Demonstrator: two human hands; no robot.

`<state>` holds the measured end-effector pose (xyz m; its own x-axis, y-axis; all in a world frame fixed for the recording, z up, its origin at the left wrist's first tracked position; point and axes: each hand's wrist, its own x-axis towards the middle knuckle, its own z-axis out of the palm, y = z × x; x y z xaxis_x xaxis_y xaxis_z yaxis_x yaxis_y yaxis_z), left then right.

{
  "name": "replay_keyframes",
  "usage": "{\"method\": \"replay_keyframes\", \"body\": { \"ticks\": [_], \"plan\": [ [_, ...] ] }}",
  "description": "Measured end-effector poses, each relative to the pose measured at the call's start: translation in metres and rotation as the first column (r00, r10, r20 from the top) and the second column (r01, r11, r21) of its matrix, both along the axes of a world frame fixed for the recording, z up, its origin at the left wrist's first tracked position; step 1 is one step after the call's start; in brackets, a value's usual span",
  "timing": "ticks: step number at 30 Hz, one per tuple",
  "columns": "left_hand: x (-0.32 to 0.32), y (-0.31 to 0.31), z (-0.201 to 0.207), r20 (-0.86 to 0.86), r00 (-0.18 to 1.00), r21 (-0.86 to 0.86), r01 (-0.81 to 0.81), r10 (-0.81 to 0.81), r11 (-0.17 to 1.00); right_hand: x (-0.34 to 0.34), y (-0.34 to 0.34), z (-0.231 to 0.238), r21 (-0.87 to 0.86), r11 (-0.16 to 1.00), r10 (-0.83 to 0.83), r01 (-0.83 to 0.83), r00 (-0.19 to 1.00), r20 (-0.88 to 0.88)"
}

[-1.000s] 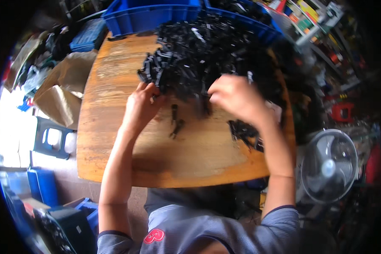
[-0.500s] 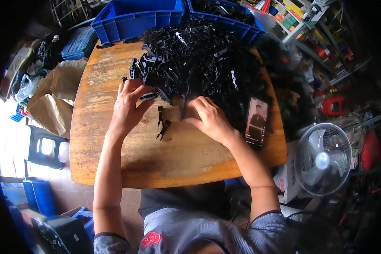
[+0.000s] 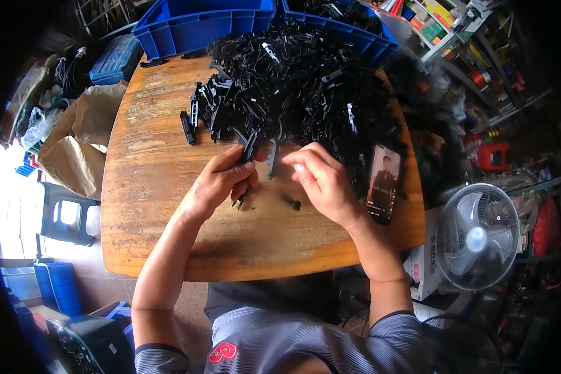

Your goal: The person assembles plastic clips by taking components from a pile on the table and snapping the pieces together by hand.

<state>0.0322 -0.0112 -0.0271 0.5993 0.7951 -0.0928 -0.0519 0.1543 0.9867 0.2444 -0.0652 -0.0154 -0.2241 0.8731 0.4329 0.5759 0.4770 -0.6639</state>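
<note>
My left hand (image 3: 221,177) pinches a slim black plastic clip-like part (image 3: 250,147) near the front of the heap. Under its fingers, the tip of another black forked part (image 3: 238,203) shows on the wood. A curved black strip (image 3: 272,159) stands out just right of the left fingertips. My right hand (image 3: 324,184) hovers to the right with fingers curled together; whatever they hold, if anything, is hidden. Below it is a small blurred dark piece (image 3: 293,203). The big heap of black plastic parts (image 3: 293,87) lies beyond both hands.
Blue plastic crates (image 3: 206,31) stand behind the heap on the wooden table (image 3: 149,206). A phone (image 3: 383,184) playing a video lies at the right edge. Beyond that edge is a fan (image 3: 477,239). A grey stool (image 3: 67,215) and brown paper bag (image 3: 75,153) are at left.
My left hand has come right and nearer from the heap's left side, bringing a black part. My right hand has moved slightly right, its fingers curling. One of two loose parts has left its spot.
</note>
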Motion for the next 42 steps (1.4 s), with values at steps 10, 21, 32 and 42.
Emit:
{"method": "replay_keyframes", "body": {
  "ticks": [10,21,32,42],
  "plan": [
    [0.0,0.001,0.003,-0.212,0.976,0.012,-0.055,0.056,0.998,0.018,-0.002,0.011,0.202,0.965,-0.251,0.166,0.807,0.534],
    [-0.001,0.003,-0.001,-0.228,0.971,0.061,-0.055,0.067,0.997,0.022,0.002,0.0,0.079,0.976,-0.219,0.204,0.901,0.374],
    [-0.002,0.001,0.0,-0.256,0.966,0.115,-0.006,0.035,0.993,0.005,-0.001,-0.01,0.212,0.962,-0.255,0.171,0.837,0.485],
    [-0.002,0.004,0.0,-0.243,0.966,0.152,-0.047,0.083,0.987,-0.012,-0.021,-0.008,-0.251,0.948,0.287,-0.195,0.863,0.416]
  ]
}}
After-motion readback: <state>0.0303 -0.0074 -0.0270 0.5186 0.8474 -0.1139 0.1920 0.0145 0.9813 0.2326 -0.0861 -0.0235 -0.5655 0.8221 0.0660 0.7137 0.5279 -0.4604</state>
